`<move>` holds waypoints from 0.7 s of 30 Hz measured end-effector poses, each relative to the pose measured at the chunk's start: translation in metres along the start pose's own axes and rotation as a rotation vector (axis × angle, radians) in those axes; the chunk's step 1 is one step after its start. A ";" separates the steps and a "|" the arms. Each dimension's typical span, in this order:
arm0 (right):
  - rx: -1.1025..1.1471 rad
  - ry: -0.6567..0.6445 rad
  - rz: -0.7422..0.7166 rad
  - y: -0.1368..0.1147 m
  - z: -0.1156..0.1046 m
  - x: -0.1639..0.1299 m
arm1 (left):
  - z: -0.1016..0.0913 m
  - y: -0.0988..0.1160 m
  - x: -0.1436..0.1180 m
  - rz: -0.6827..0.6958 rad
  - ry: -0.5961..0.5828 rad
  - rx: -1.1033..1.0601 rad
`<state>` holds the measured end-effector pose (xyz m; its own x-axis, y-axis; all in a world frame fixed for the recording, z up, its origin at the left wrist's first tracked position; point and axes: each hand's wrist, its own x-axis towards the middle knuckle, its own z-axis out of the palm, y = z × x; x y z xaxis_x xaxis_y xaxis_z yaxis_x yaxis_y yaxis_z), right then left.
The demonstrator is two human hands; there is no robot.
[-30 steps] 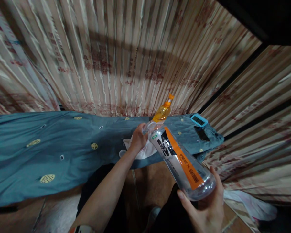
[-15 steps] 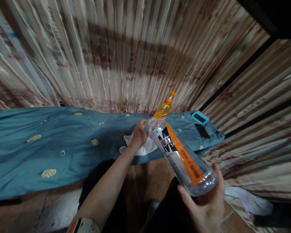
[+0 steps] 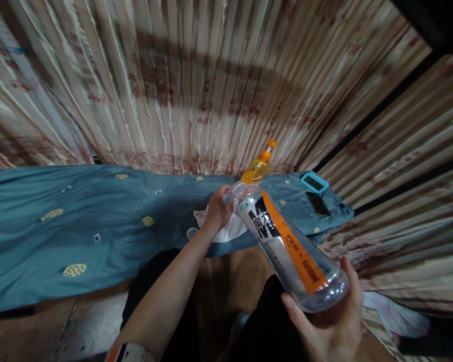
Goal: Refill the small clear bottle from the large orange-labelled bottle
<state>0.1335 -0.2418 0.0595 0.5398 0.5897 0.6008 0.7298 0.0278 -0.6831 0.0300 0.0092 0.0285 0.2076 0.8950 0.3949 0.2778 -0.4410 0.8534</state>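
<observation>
My right hand (image 3: 326,324) grips the base of a clear plastic bottle (image 3: 287,246) with an orange, black and white label, tilted with its neck pointing away from me. My left hand (image 3: 218,210) is closed around the bottle's neck and mouth. Under the left hand a white cloth (image 3: 228,230) lies on the blue patterned sheet (image 3: 79,221). Whether a cap is between the left fingers cannot be seen.
An orange pump bottle (image 3: 257,167) stands behind the clear one. A teal-framed device (image 3: 314,182) and a dark phone (image 3: 318,203) lie at the sheet's right end. A small round cap (image 3: 191,233) rests by the cloth. Striped curtains (image 3: 196,90) hang behind.
The bottle's base and my right hand have shifted slightly right and down. My left hand has stayed at the neck.
</observation>
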 end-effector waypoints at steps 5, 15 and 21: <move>-0.029 0.001 -0.020 -0.002 0.000 0.002 | -0.001 0.002 0.000 -0.010 -0.001 -0.019; -0.053 0.033 -0.038 -0.010 0.002 0.008 | -0.002 0.003 0.000 -0.018 -0.005 -0.024; -0.059 0.032 -0.085 -0.006 0.001 0.008 | -0.001 0.004 0.000 -0.020 0.006 -0.019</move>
<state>0.1332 -0.2362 0.0678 0.4877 0.5611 0.6689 0.7963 0.0281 -0.6042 0.0302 0.0075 0.0326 0.1966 0.9039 0.3798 0.2637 -0.4219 0.8675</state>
